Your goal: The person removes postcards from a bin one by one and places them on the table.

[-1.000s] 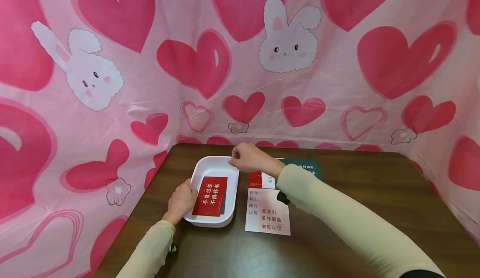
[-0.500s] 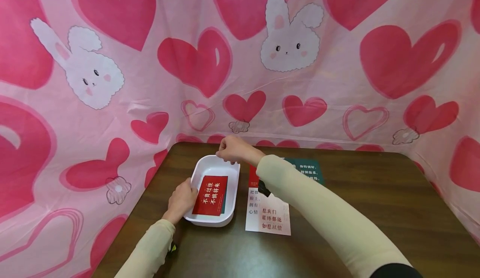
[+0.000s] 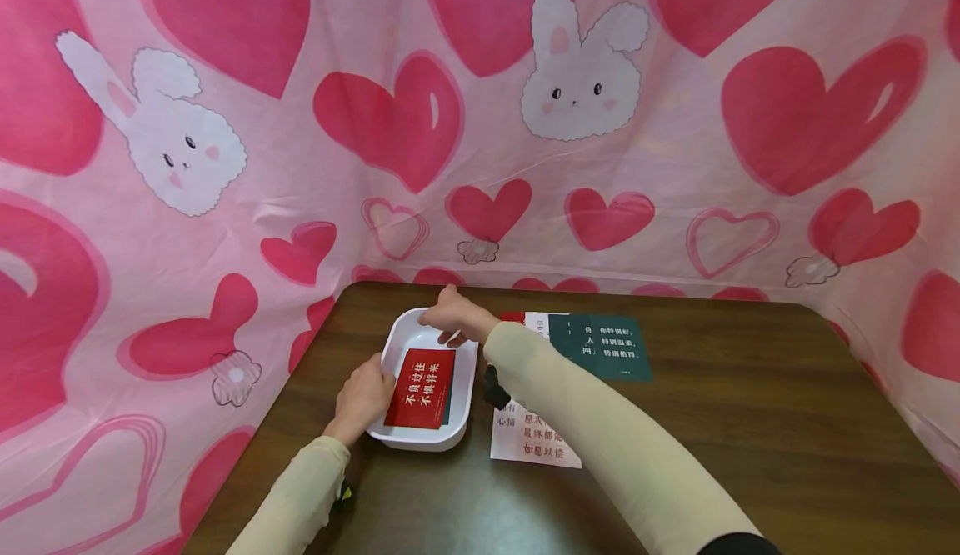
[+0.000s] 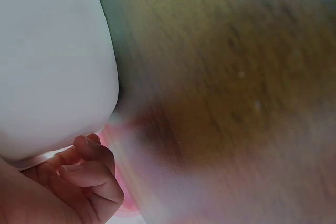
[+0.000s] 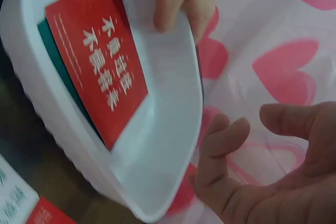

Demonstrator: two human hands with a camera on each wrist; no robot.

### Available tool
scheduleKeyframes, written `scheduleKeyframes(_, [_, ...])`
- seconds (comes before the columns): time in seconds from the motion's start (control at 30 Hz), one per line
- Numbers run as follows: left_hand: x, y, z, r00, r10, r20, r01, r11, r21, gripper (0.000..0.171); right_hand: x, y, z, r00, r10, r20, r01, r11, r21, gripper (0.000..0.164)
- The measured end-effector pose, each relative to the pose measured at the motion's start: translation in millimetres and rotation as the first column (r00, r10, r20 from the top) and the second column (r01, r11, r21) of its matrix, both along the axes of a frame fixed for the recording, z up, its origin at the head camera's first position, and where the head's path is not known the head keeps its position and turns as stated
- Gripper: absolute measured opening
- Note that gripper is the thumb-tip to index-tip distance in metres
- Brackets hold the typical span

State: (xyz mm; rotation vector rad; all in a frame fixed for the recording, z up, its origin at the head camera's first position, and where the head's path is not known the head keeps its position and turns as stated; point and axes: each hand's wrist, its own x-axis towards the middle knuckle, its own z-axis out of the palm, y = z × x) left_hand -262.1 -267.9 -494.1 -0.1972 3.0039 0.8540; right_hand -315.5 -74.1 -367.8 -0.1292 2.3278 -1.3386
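Observation:
A white plastic tray [image 3: 412, 337] stands on the left part of the table. My left hand [image 3: 365, 401] grips its left rim, thumb on the inner side; in the left wrist view the curled fingers [image 4: 94, 163] show against the outer wall. Inside the tray lies a red card [image 3: 422, 390] with white characters, on top of a mostly covered green card [image 5: 65, 72]. My right hand [image 3: 459, 318] hovers over the tray's far right corner. In the right wrist view its thumb [image 5: 289, 119] and fingers are apart, holding nothing.
Right of the tray, several cards lie partly overlapping: a dark green card [image 3: 611, 359], a pale pink card [image 3: 528, 448], a white card [image 3: 537, 319] and a red one [image 3: 513, 317]. My right forearm covers parts of them. A pink heart-print cloth [image 3: 675, 163] hangs behind the table.
My right hand has moved left and then down, from the tray's right edge to over its far part. Its fingers have spread apart. The left hand and tray have stayed put.

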Motion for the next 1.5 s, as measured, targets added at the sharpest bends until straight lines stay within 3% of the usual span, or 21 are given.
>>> scheduleKeyframes(0.07, [-0.1, 0, 0.3, 1.000, 0.000, 0.003, 0.000, 1.000, 0.003, 0.046, 3.6, -4, -3.2, 0.998, -0.035, 0.046, 0.037, 0.999, -0.030, 0.087])
scheduleKeyframes(0.13, [-0.3, 0, 0.5, 1.000, 0.002, 0.006, -0.002, 1.000, 0.001, 0.047, 6.2, -7, -7.3, 0.995, -0.061, 0.081, 0.065, 0.997, -0.039, 0.097])
scheduleKeyframes(0.33, [-1.0, -2, 0.7, 1.000, 0.004, 0.007, -0.004, 1.000, -0.004, 0.049, 6.1, -8, -23.9, 0.961, -0.057, 0.269, 0.088, 0.991, -0.105, 0.100])
scheduleKeyframes(0.47, [-0.6, -1, 0.9, 1.000, 0.003, 0.015, -0.003, 1.000, 0.001, 0.047, 4.4, -7, -35.0, 0.928, -0.006, 0.372, 0.055, 0.991, -0.119, 0.086])
scheduleKeyframes(0.67, [0.6, 4, 2.1, 1.000, -0.004, 0.021, 0.004, 1.000, 0.008, 0.047, 5.1, -4, -49.7, 0.927, -0.004, 0.375, 0.045, 0.994, -0.100, 0.045])
scheduleKeyframes(0.93, [1.6, 5, 4.8, 0.999, 0.016, 0.028, -0.016, 1.000, 0.009, 0.048, 8.5, -7, -55.2, 0.933, -0.009, 0.359, 0.053, 0.992, -0.112, 0.064])
scheduleKeyframes(1.2, [0.9, 3, 4.3, 0.999, 0.014, 0.041, -0.015, 1.000, 0.012, 0.049, 10.0, -10, -58.7, 0.920, -0.043, 0.390, 0.116, 0.979, -0.166, 0.050])
scheduleKeyframes(1.5, [-0.2, 0, 3.2, 0.999, 0.010, 0.036, -0.011, 1.000, 0.011, 0.047, 5.6, -11, -61.1, 0.900, -0.039, 0.434, 0.153, 0.961, -0.232, 0.050])
